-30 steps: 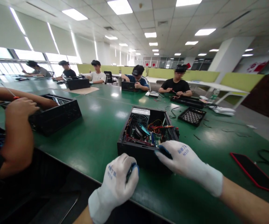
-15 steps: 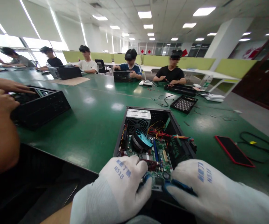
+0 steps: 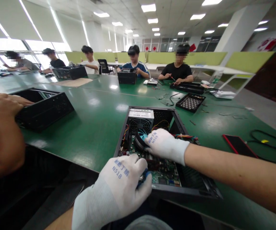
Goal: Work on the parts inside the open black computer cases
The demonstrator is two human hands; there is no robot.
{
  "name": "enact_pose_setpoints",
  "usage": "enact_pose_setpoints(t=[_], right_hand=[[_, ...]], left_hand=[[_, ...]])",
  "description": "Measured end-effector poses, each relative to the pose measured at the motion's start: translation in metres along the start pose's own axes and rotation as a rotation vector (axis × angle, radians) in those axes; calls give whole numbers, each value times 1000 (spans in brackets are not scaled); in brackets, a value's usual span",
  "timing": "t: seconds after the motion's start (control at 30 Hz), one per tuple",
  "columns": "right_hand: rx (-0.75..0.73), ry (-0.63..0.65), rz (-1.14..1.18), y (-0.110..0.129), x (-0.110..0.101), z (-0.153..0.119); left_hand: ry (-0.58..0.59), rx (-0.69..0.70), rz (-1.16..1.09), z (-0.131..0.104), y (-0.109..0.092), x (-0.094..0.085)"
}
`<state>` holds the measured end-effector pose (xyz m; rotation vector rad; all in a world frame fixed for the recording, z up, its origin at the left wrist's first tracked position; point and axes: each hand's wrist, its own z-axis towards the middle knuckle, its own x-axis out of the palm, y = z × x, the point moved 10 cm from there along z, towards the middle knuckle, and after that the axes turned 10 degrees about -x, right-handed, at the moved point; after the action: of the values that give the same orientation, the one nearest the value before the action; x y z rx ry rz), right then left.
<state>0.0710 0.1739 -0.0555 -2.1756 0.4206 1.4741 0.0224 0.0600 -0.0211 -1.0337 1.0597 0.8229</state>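
An open black computer case (image 3: 190, 185) lies on the green table, its circuit board (image 3: 163, 177) and silver power supply (image 3: 141, 114) showing. My gloved right hand (image 3: 160, 142) reaches in from the right and is closed on the round cooler fan (image 3: 141, 140), which has blue blades and sits tilted over the board. At the case's near left edge is my gloved left hand (image 3: 128, 179), its fingers curled around something I cannot make out; a small shiny bit shows between thumb and fingers. Coloured cables (image 3: 186, 136) run over the right wall of the case.
On the left, a co-worker's hands (image 3: 6, 103) are at another black case (image 3: 47, 110). A red-edged black panel (image 3: 238, 145) and a black cable (image 3: 269, 140) lie to the right. Beyond my case is a black tray (image 3: 191, 102). Several people sit across the table.
My right hand has moved from the case's near right edge up and left onto the fan. The near right part of the case now shows. My left hand has barely shifted.
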Motion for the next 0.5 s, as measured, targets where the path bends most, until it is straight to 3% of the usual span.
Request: enact_pose_setpoints(t=[0.17,0.33,0.5], right_hand=[[-81,-24,23,3,3,-3],[-85,-213,30,4,-19,-34],[27,-223,-109,-21,-20,-51]], left_hand=[[9,-23,-35,2,1,1],[12,-36,-48,2,1,-1],[-7,-26,-55,1,0,-4]])
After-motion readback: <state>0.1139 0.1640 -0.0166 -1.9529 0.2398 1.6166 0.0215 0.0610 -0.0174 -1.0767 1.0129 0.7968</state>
